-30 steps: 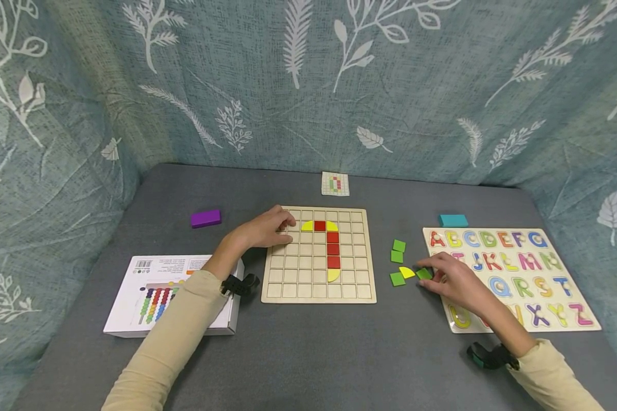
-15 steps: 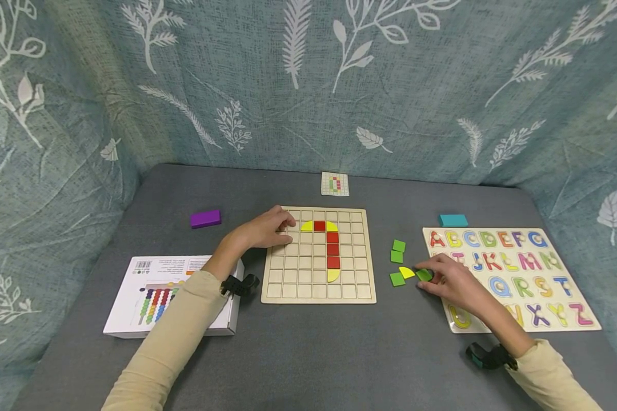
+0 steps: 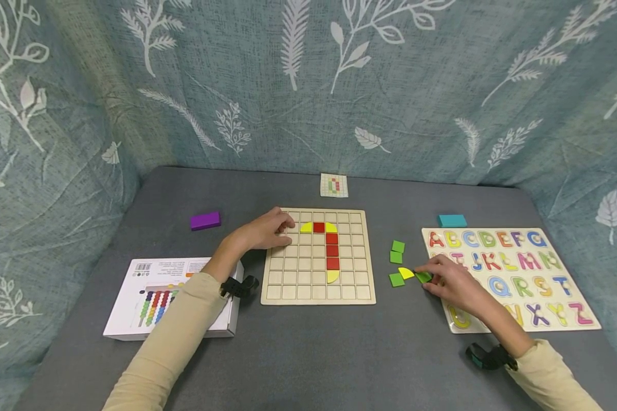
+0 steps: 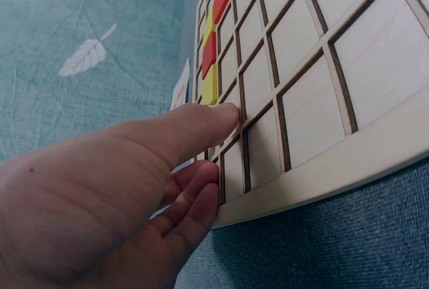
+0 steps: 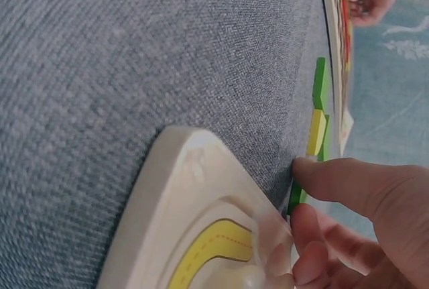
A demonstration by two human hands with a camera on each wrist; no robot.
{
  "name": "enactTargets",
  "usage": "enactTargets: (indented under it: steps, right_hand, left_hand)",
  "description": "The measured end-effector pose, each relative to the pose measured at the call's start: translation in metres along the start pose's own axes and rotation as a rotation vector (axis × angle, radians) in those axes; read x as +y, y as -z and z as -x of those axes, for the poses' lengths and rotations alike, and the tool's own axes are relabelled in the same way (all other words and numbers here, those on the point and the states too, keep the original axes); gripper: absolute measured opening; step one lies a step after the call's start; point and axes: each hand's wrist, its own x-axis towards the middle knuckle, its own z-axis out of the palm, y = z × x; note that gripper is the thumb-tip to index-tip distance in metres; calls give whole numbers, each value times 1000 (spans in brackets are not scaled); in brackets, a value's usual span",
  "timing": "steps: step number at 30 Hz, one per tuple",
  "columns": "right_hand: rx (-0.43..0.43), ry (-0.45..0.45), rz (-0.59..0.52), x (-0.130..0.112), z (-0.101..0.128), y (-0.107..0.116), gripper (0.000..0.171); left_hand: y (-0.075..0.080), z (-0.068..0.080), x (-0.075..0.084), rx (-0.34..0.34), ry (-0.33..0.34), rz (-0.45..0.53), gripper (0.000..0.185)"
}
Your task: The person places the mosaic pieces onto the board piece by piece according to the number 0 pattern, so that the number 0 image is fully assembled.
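Note:
A wooden grid board [image 3: 293, 279] lies at the table's middle, with red squares [image 3: 332, 251] and yellow quarter rounds [image 3: 306, 228] forming a hook shape. My left hand [image 3: 267, 229] rests on the board's upper left corner, fingers loosely bent, thumb [image 4: 194, 128] lying on the grid [image 4: 301, 101]. To the right of the board lie loose green squares [image 3: 397, 252] and a yellow quarter round [image 3: 405, 272]. My right hand [image 3: 444, 279] pinches one green square [image 3: 423, 277] between thumb [image 5: 348, 182] and fingertip, its edge [image 5: 295, 195] tilted up off the cloth.
An alphabet puzzle board [image 3: 519, 268] lies at the right under my right forearm, its corner [image 5: 194, 222] near my fingers. A teal block [image 3: 452, 220], a purple block [image 3: 205, 220], a small pattern card [image 3: 334, 185] and a white box [image 3: 149, 294] lie about. Curtain walls surround the table.
My right hand closed its fingers on the green square and tilted it up, shifting slightly left. The left hand stayed on the board.

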Motion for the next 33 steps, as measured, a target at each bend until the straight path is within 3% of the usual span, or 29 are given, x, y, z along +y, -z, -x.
enactTargets:
  steps: [24, 33]
  right_hand:
    - [10, 25, 42, -1, -1, 0, 28]
    - [63, 111, 28, -8, -9, 5, 24]
  left_hand:
    - [-1, 0, -1, -1, -7, 5, 38]
    - [0, 0, -1, -6, 0, 2, 38]
